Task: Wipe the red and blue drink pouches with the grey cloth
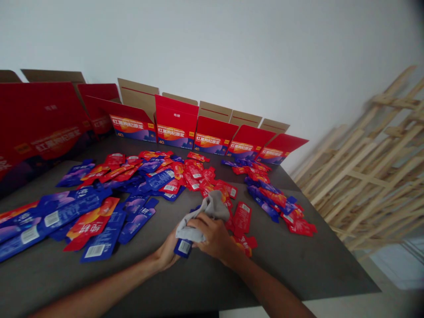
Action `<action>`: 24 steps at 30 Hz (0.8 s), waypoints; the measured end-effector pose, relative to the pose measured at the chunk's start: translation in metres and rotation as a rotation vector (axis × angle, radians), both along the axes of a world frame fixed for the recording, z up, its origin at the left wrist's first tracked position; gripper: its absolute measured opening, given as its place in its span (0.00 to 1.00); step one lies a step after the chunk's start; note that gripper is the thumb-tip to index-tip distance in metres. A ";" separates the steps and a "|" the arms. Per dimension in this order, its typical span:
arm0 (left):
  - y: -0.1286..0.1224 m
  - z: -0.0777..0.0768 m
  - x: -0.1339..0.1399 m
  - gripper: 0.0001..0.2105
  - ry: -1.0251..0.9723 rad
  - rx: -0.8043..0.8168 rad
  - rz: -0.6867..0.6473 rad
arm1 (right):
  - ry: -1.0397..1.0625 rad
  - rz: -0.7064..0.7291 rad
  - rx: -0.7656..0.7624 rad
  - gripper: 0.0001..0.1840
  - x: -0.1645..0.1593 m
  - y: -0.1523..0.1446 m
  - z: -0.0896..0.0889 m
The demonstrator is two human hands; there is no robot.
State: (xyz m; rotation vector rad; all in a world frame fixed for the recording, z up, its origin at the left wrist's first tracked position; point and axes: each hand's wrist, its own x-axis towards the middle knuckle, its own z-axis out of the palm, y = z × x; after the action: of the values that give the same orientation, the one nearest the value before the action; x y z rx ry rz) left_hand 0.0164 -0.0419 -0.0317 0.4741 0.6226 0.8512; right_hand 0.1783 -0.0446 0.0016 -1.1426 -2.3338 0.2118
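Observation:
Near the middle of the table, my left hand [168,249] is closed round a blue pouch [183,248], whose barcoded end sticks out below; most of its fingers are hidden. Over the pouch, my right hand [212,234] grips a grey cloth [212,206] that covers the pouch's upper part. Beside my right hand lies a red pouch [242,217] with a white barcode label. Loose blue and red pouches spread out to the left, among them an orange-red pouch [92,223] and a blue pouch [138,219].
Open red cartons [175,123] stand in a row along the back of the grey table [142,287], with a larger red carton [39,128] at the left. A pile of mixed pouches [274,196] lies near the right edge. Wooden racks [371,172] lean beyond it.

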 end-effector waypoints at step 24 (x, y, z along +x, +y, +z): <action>0.011 0.016 -0.001 0.23 0.361 0.162 -0.005 | -0.026 -0.210 0.035 0.23 0.010 0.004 0.005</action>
State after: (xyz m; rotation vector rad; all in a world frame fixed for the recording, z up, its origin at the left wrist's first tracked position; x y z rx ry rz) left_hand 0.0150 -0.0307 -0.0158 0.7863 0.8867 0.8210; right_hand 0.1885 -0.0408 0.0068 -1.3689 -2.2105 0.0802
